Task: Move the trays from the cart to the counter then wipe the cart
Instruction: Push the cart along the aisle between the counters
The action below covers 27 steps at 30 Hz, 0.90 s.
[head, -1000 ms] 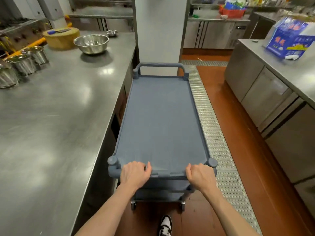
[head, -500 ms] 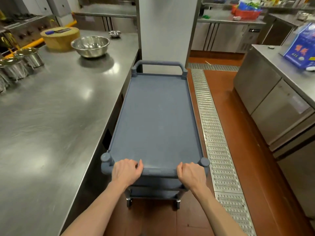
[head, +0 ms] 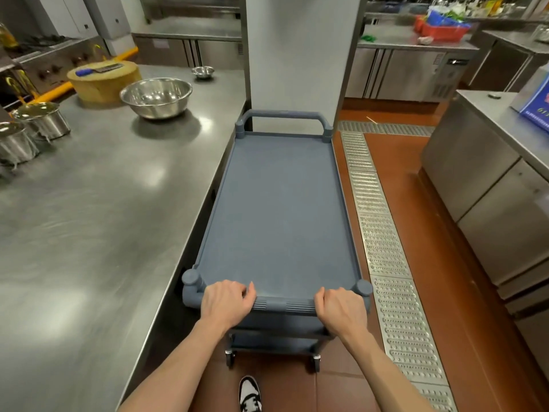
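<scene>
Nearest, a black-and-white shoe (head: 250, 394) on the red-brown floor, just behind the cart's wheels. Then both hands up on the near handle (head: 283, 304) of the grey-blue cart (head: 279, 209): left hand (head: 227, 301) curled over the bar toward its left end, right hand (head: 341, 307) wrapped over it toward the right end, ribbed grip showing between them. Top shelf of the cart bare and flat, stretching away down the aisle, tight against the edge of the long steel desk (head: 89, 218) on the left. Lower shelf only just visible under the handle. No trays anywhere in view. Right of the cart, a metal drain grate (head: 386, 248) running along the floor, steel cabinets (head: 490, 188) beyond it. Further up the desk, lidded steel pots (head: 41, 120) at the left edge, a big steel mixing bowl (head: 156, 96) nearer the middle, a round wooden chopping block (head: 104, 81) behind it with a blue-handled cleaver (head: 98, 69) lying on top. Small steel bowl (head: 203, 71) further still. Far handle (head: 283, 120) of the cart close to a pale pillar (head: 297, 49). Way back right, red and blue baskets (head: 442, 25) on another counter
</scene>
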Available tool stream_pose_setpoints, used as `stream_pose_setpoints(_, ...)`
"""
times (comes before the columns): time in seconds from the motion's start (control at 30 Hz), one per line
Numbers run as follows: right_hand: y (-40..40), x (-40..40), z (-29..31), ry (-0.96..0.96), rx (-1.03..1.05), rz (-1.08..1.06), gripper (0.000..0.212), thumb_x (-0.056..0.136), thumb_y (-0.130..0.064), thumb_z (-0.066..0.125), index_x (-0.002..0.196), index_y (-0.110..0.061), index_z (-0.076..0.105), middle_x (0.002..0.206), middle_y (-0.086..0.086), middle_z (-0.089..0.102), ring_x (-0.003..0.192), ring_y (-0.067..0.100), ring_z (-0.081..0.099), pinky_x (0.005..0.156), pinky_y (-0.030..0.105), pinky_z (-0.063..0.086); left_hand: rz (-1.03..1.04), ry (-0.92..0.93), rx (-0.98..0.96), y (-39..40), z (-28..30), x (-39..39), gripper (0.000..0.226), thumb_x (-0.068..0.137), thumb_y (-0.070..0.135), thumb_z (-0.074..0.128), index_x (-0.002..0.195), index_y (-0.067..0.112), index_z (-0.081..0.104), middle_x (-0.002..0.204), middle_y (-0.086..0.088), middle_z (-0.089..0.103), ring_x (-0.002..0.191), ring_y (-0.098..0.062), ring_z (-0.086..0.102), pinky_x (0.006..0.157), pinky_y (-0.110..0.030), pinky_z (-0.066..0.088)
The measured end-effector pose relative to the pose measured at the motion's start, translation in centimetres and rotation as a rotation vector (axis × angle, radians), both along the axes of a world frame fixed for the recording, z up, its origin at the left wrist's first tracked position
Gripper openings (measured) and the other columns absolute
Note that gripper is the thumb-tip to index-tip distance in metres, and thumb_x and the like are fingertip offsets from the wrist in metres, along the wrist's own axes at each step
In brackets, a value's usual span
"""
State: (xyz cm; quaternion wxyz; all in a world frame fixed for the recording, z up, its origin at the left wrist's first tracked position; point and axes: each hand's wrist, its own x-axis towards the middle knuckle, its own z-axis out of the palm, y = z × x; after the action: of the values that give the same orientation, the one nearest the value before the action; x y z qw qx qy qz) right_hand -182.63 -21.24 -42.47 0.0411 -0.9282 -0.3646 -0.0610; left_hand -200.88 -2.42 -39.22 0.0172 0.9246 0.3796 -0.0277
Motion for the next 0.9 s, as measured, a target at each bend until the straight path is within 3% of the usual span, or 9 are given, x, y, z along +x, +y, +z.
stream_pose_setpoints(0.23,6.7,5.2,0.2,-0.043,0.031,0.009,0.054,0.086,-0.035,0.040,0.039,-0.010,0.054,0.039,0.007,0.055,0.032,0.030,0.054,0.034,0.028,0.035,-0.014,0.014,0.009,7.0,-0.1,5.4,0.060,0.105,0.054,0.035,0.077,0.017,0.072,0.082,-0.006,0.076,0.081,-0.025,0.073,0.063,-0.034,0.040)
stream_pose_setpoints(0.47,12.5,9.5,0.5,-0.082,0.037,0.003,0.052,0.085,-0.031,0.044,0.037,-0.012,0.051,0.037,0.006,0.054,0.029,0.027,0.052,0.032,0.026,0.031,-0.034,0.000,0.003,13.0,-0.2,10.0,0.061,0.106,0.055,0.033,0.077,0.017,0.071,0.083,-0.005,0.076,0.081,-0.022,0.073,0.066,-0.034,0.046)
stream_pose_setpoints(0.6,15.3,12.0,0.7,-0.020,-0.031,-0.029,0.048,0.084,-0.030,0.053,0.040,-0.010,0.056,0.041,0.009,0.058,0.033,0.032,0.056,0.035,0.029,0.038,-0.035,0.007,0.016,15.8,-0.1,12.6,0.060,0.106,0.054,0.034,0.079,0.017,0.073,0.084,-0.005,0.076,0.084,-0.025,0.073,0.063,-0.033,0.036)
stream_pose_setpoints(0.73,18.1,14.9,0.8,0.026,-0.058,-0.032,0.055,0.088,-0.032,0.043,0.040,-0.010,0.056,0.041,0.010,0.058,0.034,0.033,0.057,0.035,0.029,0.037,-0.044,0.010,0.030,18.9,-0.4,15.5,0.060,0.105,0.054,0.034,0.078,0.017,0.072,0.079,-0.005,0.073,0.084,-0.025,0.073,0.063,-0.033,0.034)
stream_pose_setpoints(0.9,21.2,18.5,1.3,0.085,-0.121,-0.003,0.051,0.100,-0.029,0.048,0.058,-0.007,0.067,0.064,0.013,0.072,0.059,0.038,0.070,0.052,0.033,0.035,-0.046,0.003,0.022,22.1,-0.5,19.3,0.058,0.105,0.052,0.037,0.085,0.016,0.076,0.087,-0.009,0.077,0.087,-0.030,0.074,0.064,-0.034,0.036)
